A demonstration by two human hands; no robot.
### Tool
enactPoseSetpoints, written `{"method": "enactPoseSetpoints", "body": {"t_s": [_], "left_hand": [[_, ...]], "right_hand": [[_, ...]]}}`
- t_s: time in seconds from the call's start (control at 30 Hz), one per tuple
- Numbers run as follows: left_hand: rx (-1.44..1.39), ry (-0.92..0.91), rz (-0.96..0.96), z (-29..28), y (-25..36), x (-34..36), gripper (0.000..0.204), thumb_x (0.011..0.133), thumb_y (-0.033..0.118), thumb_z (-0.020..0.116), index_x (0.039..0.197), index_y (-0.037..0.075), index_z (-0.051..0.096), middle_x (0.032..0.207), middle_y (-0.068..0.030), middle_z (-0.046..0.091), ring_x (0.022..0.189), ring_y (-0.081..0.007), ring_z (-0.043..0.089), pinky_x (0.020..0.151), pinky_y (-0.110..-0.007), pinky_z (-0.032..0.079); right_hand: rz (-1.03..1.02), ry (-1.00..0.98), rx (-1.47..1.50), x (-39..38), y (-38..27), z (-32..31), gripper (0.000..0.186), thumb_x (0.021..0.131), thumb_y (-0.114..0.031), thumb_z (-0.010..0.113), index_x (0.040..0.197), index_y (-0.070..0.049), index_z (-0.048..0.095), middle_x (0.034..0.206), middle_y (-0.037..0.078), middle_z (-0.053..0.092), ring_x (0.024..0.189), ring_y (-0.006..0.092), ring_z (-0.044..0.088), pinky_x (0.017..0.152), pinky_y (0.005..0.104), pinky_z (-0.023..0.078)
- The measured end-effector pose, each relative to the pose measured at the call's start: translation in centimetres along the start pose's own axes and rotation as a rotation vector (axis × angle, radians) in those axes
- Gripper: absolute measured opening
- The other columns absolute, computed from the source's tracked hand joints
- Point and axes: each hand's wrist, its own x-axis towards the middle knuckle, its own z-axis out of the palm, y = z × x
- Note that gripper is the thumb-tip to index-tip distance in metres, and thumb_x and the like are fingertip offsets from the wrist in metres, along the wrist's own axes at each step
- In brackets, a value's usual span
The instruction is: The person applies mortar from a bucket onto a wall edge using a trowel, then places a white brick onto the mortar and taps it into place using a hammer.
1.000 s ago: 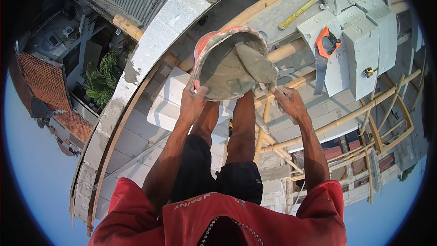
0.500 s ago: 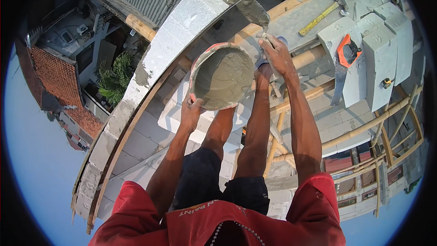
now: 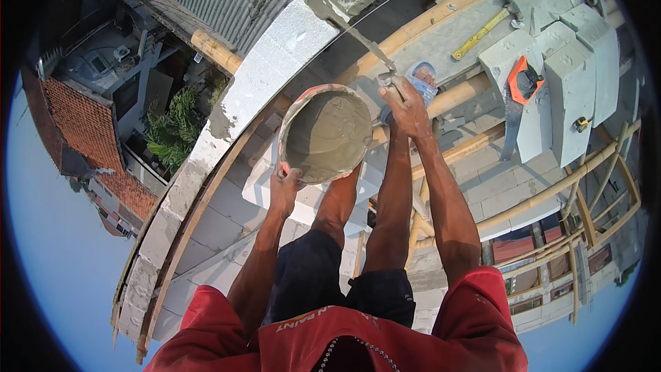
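Mortar bucket [image 3: 327, 134] and trowel [image 3: 351, 31] at the block wall [image 3: 261, 76].
My left hand [image 3: 284, 189] gripped the bucket rim; my right hand [image 3: 406, 107] held the trowel, blade pointing up-left onto the wall; hammer [image 3: 482, 31] and saw [image 3: 520, 93] lay right.

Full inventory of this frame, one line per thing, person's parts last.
mortar bucket: 1, grey mix inside with reddish rim, centre, tilted.
trowel: 1, mortar-coated, reaching up to the wall top.
block wall: 1, white, curving from top centre to lower left.
hammer: 1, yellow handle, on the platform, upper right.
hand saw: 1, orange handle, on the blocks at right.
loose blocks: several, pale grey, right.
bamboo poles: several, tan, scaffold at right.
left hand: grips the bucket rim.
right hand: grips the trowel handle.
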Motion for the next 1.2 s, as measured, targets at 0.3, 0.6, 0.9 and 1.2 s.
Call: {"method": "enactPoseSetpoints", "body": {"t_s": [0.3, 0.6, 0.9, 1.2], "left_hand": [[-0.13, -0.052, -0.025, 3.5, 1.4, 0.0, 0.009, 0.09, 0.008, 0.058, 0.096, 0.008, 0.052, 0.086, 0.0011, 0.053, 0.076, -0.0086, 0.053, 0.069, -0.027, 0.052], [-0.035, -0.051, 0.016, 3.5, 2.8, -1.8, 0.01, 0.088, 0.007, 0.057, 0.088, 0.011, 0.048, 0.078, 0.0047, 0.044, 0.07, -0.0057, 0.042, 0.064, -0.024, 0.043], [-0.019, -0.02, -0.049, 1.4, 0.9, -2.1, 0.017, 0.088, 0.004, 0.06, 0.086, 0.011, 0.045, 0.078, 0.0026, 0.047, 0.067, -0.0071, 0.047, 0.06, -0.025, 0.047], [-0.123, -0.018, -0.049, 2.1, -1.1, -1.1, 0.02, 0.088, 0.008, 0.059, 0.108, 0.004, 0.057, 0.088, -0.0008, 0.056, 0.076, -0.0107, 0.055, 0.069, -0.028, 0.052]], "right_hand": [[0.164, 0.065, 0.08, 7.9, 2.8, 4.6, 0.045, 0.096, -0.034, 0.063, 0.121, 0.002, 0.061, 0.117, 0.025, 0.063, 0.112, 0.0406, 0.061, 0.097, 0.0435, 0.046], [0.163, -0.093, -0.13, 1.7, 1.0, 0.2, 0.052, 0.095, -0.041, 0.063, 0.122, 0.004, 0.061, 0.119, 0.027, 0.064, 0.113, 0.0411, 0.061, 0.097, 0.0442, 0.046], [0.662, -0.105, 0.739, -3.3, -1.5, -2.8, 0.046, 0.098, -0.037, 0.06, 0.124, 0.001, 0.063, 0.086, 0.011, 0.062, 0.07, 0.0216, 0.066, 0.063, 0.0378, 0.055], [0.705, -0.712, 1.445, 13.6, -0.2, -2.6, 0.049, 0.104, -0.04, 0.047, 0.118, 0.006, 0.058, 0.07, 0.002, 0.054, 0.041, 0.0071, 0.044, 0.036, 0.0218, 0.038]]}}
